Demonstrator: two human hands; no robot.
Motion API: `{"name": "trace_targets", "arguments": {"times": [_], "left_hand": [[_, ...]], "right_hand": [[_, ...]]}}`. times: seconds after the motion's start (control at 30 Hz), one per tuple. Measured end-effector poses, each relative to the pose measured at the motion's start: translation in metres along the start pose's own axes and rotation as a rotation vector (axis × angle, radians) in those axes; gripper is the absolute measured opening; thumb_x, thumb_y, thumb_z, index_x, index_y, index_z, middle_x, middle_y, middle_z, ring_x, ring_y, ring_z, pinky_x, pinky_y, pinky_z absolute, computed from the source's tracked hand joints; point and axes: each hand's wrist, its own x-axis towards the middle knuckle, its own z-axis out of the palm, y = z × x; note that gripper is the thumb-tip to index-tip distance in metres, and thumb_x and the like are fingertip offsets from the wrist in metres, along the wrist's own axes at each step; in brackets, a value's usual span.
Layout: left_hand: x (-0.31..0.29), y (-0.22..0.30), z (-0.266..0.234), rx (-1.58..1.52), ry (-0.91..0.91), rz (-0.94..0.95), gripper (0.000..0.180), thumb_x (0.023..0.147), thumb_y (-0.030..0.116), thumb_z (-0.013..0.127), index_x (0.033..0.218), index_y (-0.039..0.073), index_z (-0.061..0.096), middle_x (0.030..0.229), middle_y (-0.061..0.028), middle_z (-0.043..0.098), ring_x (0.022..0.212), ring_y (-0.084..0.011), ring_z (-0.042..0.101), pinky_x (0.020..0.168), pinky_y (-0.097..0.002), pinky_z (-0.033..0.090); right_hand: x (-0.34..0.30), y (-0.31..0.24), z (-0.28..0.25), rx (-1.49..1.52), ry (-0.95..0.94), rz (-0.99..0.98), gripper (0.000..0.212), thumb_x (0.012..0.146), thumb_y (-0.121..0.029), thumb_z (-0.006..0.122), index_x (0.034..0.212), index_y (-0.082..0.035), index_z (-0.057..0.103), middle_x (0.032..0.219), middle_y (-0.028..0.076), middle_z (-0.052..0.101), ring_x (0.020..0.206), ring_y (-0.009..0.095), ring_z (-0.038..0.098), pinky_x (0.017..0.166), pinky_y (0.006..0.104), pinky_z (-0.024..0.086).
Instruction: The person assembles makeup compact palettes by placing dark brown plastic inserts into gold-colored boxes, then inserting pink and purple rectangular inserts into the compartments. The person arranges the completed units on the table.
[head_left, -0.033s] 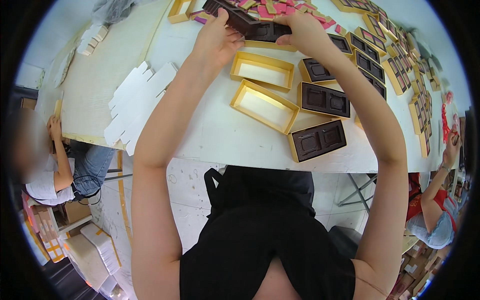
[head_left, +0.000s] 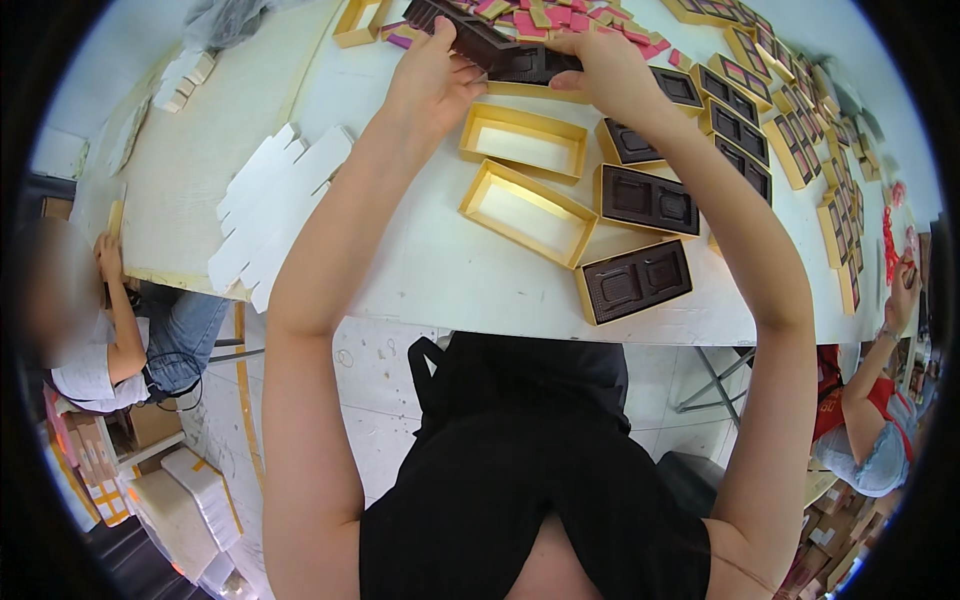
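My left hand (head_left: 430, 78) is closed around a stack of dark brown plastic trays (head_left: 470, 35), held tilted at the table's far side. Beside it, my right hand (head_left: 612, 68) grips the right end of a single brown tray (head_left: 522, 64), thumb in front and fingers behind. That tray sits over a gold-rimmed box (head_left: 530, 90); how far in it lies is partly hidden by my hands. Nearer to me stand two gold boxes without trays, an upper box (head_left: 530, 170) and a lower box (head_left: 515, 235). To their right, brown trays fill several boxes, including a front box (head_left: 637, 282).
Pink and gold small pieces (head_left: 560, 18) lie heaped beyond my hands. Flat white cartons (head_left: 275, 190) are at the left. Rows of filled boxes (head_left: 790, 150) line the right. One person (head_left: 120, 345) sits at the left, another (head_left: 870, 410) at the right.
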Motion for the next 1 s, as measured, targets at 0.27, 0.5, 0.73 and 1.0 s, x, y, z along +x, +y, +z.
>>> {"name": "trace_targets", "arguments": {"times": [0.27, 0.5, 0.73, 1.0], "left_hand": [[-0.013, 0.005, 0.009, 0.049, 0.046, 0.029, 0.042, 0.104, 0.04, 0.047, 0.127, 0.004, 0.042, 0.124, -0.023, 0.055, 0.12, -0.0407, 0.052, 0.105, -0.0626, 0.039], [-0.001, -0.001, 0.0, 0.065, -0.012, 0.015, 0.034, 0.106, 0.035, 0.046, 0.124, 0.007, 0.04, 0.117, -0.0188, 0.056, 0.11, -0.0358, 0.056, 0.099, -0.0621, 0.043], [-0.006, 0.001, 0.005, 0.054, 0.016, 0.051, 0.036, 0.105, 0.036, 0.048, 0.128, 0.01, 0.041, 0.122, -0.022, 0.056, 0.114, -0.0384, 0.056, 0.1, -0.0597, 0.045], [-0.008, 0.001, 0.009, 0.105, 0.007, 0.049, 0.031, 0.105, 0.035, 0.047, 0.123, 0.01, 0.043, 0.113, -0.0158, 0.058, 0.108, -0.0321, 0.057, 0.095, -0.0576, 0.047]], "right_hand": [[-0.008, 0.03, -0.005, -0.146, -0.168, -0.264, 0.052, 0.082, 0.008, 0.06, 0.133, -0.007, 0.06, 0.151, 0.014, 0.044, 0.136, 0.027, 0.046, 0.108, 0.0366, 0.043], [-0.008, 0.04, 0.007, -0.137, 0.037, -0.328, 0.04, 0.075, 0.011, 0.058, 0.109, -0.004, 0.072, 0.118, 0.01, 0.068, 0.101, 0.031, 0.066, 0.089, 0.0385, 0.054], [0.006, 0.032, -0.017, -0.032, -0.099, -0.394, 0.024, 0.078, 0.01, 0.064, 0.097, 0.0, 0.072, 0.121, 0.011, 0.064, 0.102, 0.031, 0.064, 0.084, 0.0391, 0.054], [0.0, 0.047, -0.008, -0.07, 0.008, -0.554, 0.012, 0.068, 0.008, 0.062, 0.071, -0.001, 0.055, 0.077, 0.01, 0.057, 0.081, 0.03, 0.06, 0.069, 0.0407, 0.049]]}}
